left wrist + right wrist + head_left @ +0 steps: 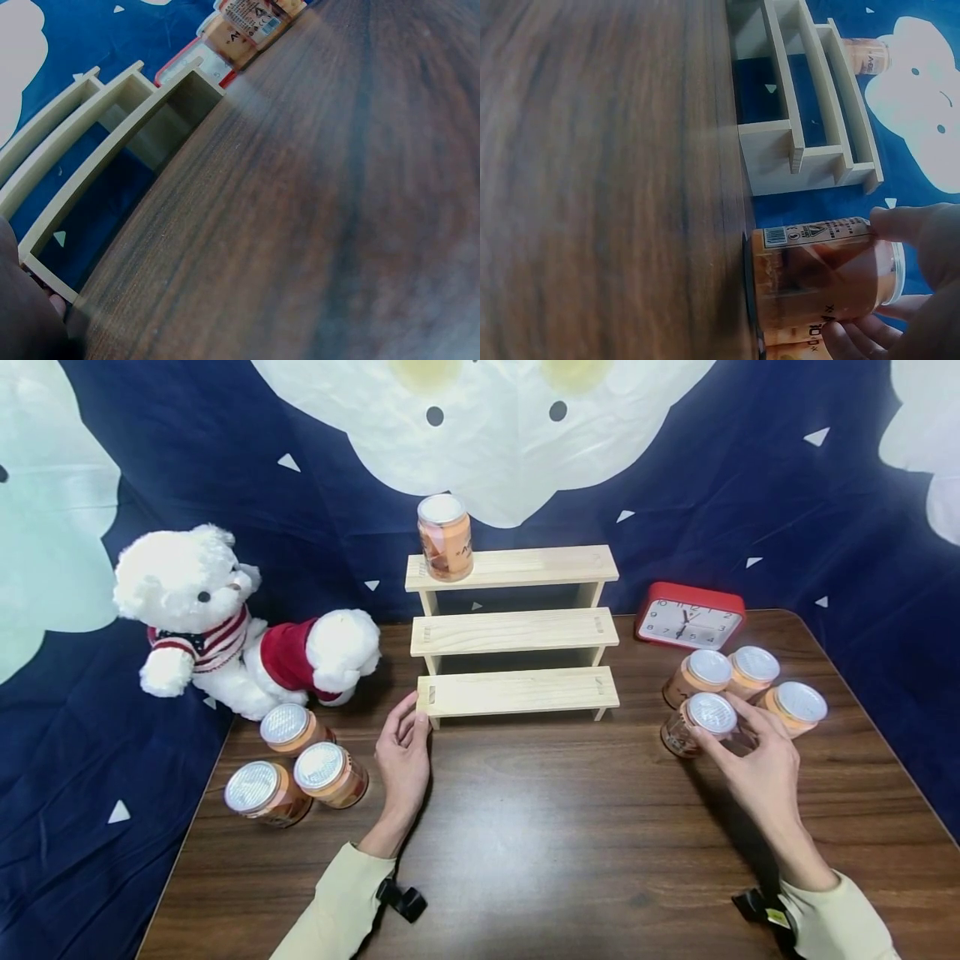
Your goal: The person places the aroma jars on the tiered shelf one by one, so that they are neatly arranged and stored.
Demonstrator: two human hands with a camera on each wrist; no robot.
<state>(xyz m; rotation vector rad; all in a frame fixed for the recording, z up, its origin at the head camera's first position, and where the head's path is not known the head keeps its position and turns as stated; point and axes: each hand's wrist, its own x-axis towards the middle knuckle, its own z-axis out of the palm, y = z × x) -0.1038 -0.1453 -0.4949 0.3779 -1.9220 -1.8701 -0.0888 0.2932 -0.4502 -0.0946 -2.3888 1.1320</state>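
Note:
My right hand (761, 768) holds a jar (817, 274) with an orange-brown label and a silver lid, thumb on one side near the lid and fingers on the other. The jar's base is at the tabletop, in front of several similar jars (799, 705). My left hand (403, 760) grips the left end of the lowest step of a three-step wooden display rack (517, 692), fingertips at its corner. In the left wrist view a fingertip (58, 304) shows by the rack's leg. One more jar (446, 539) stands upright on the left of the top step.
Three jars (322, 768) with silver lids stand at the left. Behind them a white teddy bear (247, 618) in red clothes lies on its side. A red clock (690, 615) sits right of the rack. A dark blue patterned cloth (315, 527) hangs behind the brown table (525, 843).

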